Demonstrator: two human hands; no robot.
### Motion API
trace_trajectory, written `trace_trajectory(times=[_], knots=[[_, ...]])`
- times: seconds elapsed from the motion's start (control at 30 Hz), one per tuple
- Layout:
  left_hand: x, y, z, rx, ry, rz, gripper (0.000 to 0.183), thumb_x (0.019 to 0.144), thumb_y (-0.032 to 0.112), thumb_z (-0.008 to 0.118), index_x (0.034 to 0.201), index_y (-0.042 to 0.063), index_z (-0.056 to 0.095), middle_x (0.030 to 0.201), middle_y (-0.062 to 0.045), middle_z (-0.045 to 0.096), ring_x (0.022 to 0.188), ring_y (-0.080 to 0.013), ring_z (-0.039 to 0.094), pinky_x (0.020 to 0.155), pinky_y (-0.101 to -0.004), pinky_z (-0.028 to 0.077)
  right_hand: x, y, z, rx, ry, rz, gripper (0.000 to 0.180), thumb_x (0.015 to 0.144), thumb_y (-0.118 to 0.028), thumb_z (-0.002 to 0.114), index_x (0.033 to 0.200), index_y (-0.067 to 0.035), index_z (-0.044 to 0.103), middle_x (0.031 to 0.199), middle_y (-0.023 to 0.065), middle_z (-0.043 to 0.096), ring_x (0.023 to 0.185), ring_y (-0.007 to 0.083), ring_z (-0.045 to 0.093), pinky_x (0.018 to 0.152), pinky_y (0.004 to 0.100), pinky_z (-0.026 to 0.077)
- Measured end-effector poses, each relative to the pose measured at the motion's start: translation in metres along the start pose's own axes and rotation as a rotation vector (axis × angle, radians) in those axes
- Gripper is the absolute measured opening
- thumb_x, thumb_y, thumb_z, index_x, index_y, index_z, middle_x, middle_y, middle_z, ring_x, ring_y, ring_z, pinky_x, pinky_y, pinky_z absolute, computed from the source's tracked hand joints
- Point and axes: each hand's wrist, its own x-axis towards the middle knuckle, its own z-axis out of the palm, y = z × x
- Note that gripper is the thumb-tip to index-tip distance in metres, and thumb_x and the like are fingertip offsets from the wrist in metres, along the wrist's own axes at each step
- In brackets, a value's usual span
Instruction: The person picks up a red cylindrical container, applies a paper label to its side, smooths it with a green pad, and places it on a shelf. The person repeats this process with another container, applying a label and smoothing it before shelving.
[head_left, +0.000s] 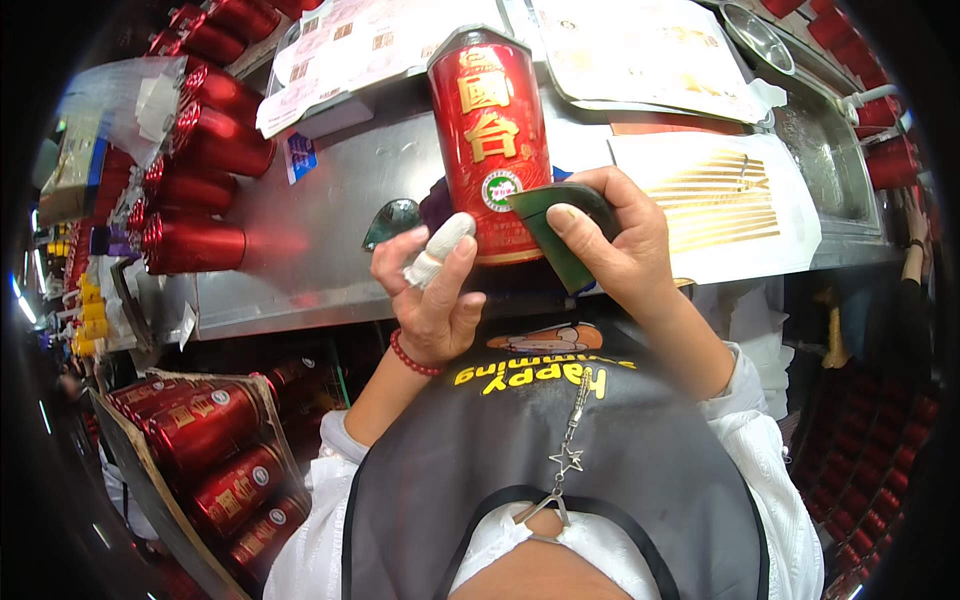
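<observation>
A red bottle (491, 142) with raised gold characters and a round green-and-white sticker lies on the metal worktop in front of me. My right hand (619, 232) grips a green flat scraper (551, 236), whose straight edge is at the bottle's lower right side. At the lower left of the bottle is my left hand (435, 292), fingers apart, with a white cloth finger cover (442, 251) on one finger. Whether a fingertip touches the bottle, I cannot tell. A dark green glossy piece (391, 223) rests beside it, next to dark purple cloth (436, 204).
Sticker sheets (630, 52) lie across the back. A sheet of gold strips (720, 202) is at the right, before a metal sink (817, 157). Red bottles (199, 241) line the left; more fill a crate (142, 465) below. Another person's arm (913, 255) shows far right.
</observation>
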Motion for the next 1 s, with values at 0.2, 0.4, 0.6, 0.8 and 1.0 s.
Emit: trace_trajectory(times=[0.2, 0.4, 0.6, 0.8, 1.0], knots=[[0.012, 0.011, 0.002, 0.073, -0.013, 0.011, 0.052, 0.103, 0.043, 0.056, 0.134, 0.002, 0.067, 0.129, -0.018, 0.064, 0.118, -0.0353, 0.045, 0.106, -0.0505, 0.034, 0.002, 0.021, -0.004, 0.091, 0.207, 0.076, 0.018, 0.097, -0.018, 0.071, 0.100, -0.001, 0.064, 0.082, 0.0047, 0.070, 0.074, 0.0079, 0.062, 0.066, 0.0264, 0.052], [0.012, 0.003, 0.008, -0.026, 0.048, -0.059, 0.070, 0.095, 0.049, 0.069, 0.145, 0.004, 0.052, 0.137, -0.021, 0.056, 0.123, -0.0376, 0.044, 0.105, -0.0519, 0.036, 0.010, 0.030, -0.007, 0.125, 0.234, 0.112, 0.017, 0.098, -0.017, 0.071, 0.101, -0.002, 0.065, 0.083, 0.0053, 0.070, 0.074, 0.0082, 0.062, 0.066, 0.0265, 0.052], [0.026, -0.011, -0.003, 0.038, -0.066, 0.104, 0.073, 0.094, 0.064, 0.061, 0.145, 0.011, 0.056, 0.143, -0.026, 0.045, 0.127, -0.0373, 0.041, 0.104, -0.0541, 0.035, 0.026, 0.027, -0.008, 0.077, 0.232, 0.101, 0.017, 0.097, -0.016, 0.071, 0.101, -0.001, 0.065, 0.083, 0.0051, 0.070, 0.075, 0.0077, 0.062, 0.067, 0.0261, 0.052], [0.098, 0.005, -0.020, 0.255, -0.364, 0.253, 0.075, 0.098, 0.076, 0.031, 0.131, 0.022, 0.071, 0.117, 0.004, 0.072, 0.132, -0.0268, 0.040, 0.119, -0.0550, 0.012, 0.032, 0.021, -0.006, 0.207, 0.151, 0.081, 0.016, 0.101, -0.017, 0.069, 0.103, -0.003, 0.062, 0.089, -0.0007, 0.066, 0.080, 0.0039, 0.058, 0.071, 0.0209, 0.049], [0.135, 0.005, -0.020, 0.376, -0.420, 0.451, 0.073, 0.100, 0.073, 0.029, 0.128, 0.023, 0.074, 0.113, 0.003, 0.075, 0.123, -0.0203, 0.046, 0.123, -0.0503, 0.006, 0.032, 0.023, -0.010, 0.206, 0.159, 0.134, 0.015, 0.101, -0.016, 0.068, 0.104, -0.003, 0.062, 0.089, -0.0005, 0.067, 0.081, 0.0038, 0.058, 0.072, 0.0202, 0.049]])
